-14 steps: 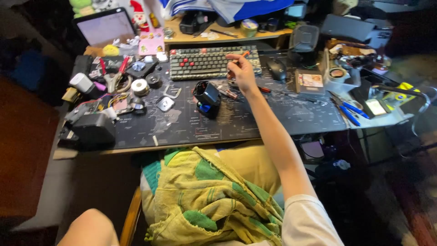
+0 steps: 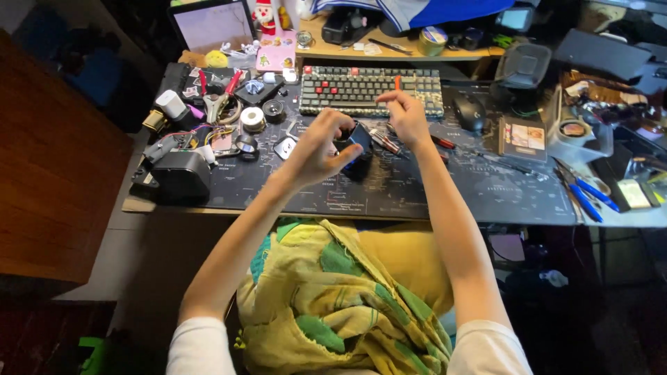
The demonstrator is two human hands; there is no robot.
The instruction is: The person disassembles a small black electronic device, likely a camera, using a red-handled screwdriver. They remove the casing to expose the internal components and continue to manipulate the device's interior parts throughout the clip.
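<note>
A yellow and green patterned cloth [image 2: 326, 305] is seen nearest the camera, draped over the person's lap, with both bare forearms reaching forward over it to the desk. A dark printed desk mat [image 2: 417, 194] is laid across the desk top. Above the mat's near half, the left hand [image 2: 316, 149] is raised with its fingers curled around a small dark blue-faced device [image 2: 358, 142], which is gripped between the thumb below and the fingertips above and is held just off the mat, near the middle of the desk. Just to its right, the right hand [image 2: 406, 118] is held up with the thumb and forefinger pinched together on a small orange-tipped piece [image 2: 397, 82], too small to be identified; the other fingers are loosely bent. A red-handled tool [image 2: 441, 142] is seen lying on the mat beside the right wrist. Farther back, a camouflage-coloured keyboard with red keys [image 2: 347, 90] is set across the mat, with a black mouse [image 2: 469, 111] to its right. At the left, a black box [image 2: 180, 177] and a clutter of small parts and red-handled pliers [image 2: 222, 97] are spread out. Blue-handled pliers [image 2: 587, 194] are placed at the far right, and a laptop screen [image 2: 212, 24] is propped at the back left.
</note>
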